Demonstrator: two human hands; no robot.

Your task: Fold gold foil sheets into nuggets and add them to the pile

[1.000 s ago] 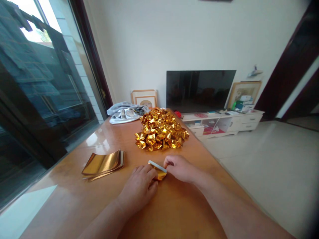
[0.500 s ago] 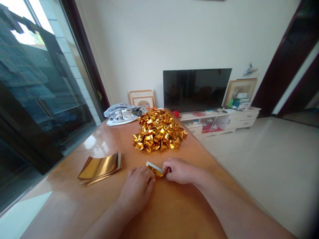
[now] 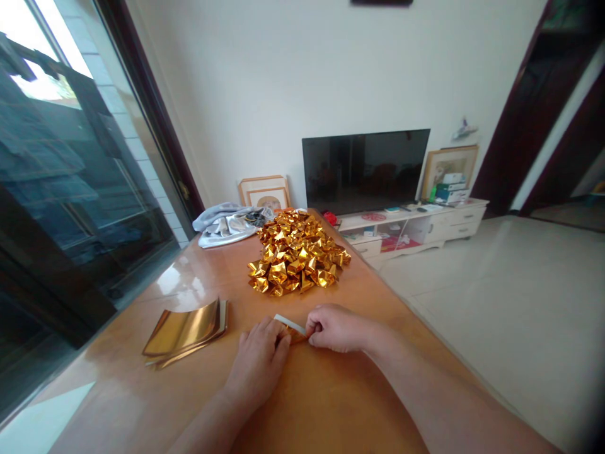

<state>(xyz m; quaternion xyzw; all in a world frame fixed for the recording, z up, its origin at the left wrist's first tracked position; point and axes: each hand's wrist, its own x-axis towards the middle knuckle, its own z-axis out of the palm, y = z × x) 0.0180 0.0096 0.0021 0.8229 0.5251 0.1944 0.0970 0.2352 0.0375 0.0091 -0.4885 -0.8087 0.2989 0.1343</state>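
No lettering, label, brand, number or sign can be read on anything here.

And upper left, daylight poured through the window (image 3: pixel 61 151)! Across the top spread the white wall (image 3: pixel 274 82), a black television (image 3: pixel 366 170) right of centre above a low white cabinet (image 3: pixel 451 226); pale floor (image 3: pixel 510 296) gleamed lower right, worktop (image 3: pixel 331 403) shining below.

A home living room, shown by the television (image 3: pixel 366 171), low white cabinet (image 3: pixel 437 226) and framed pictures (image 3: pixel 265 191).

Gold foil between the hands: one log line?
left hand: on gold foil; right hand: pinching its right end; foil pile: beyond hands
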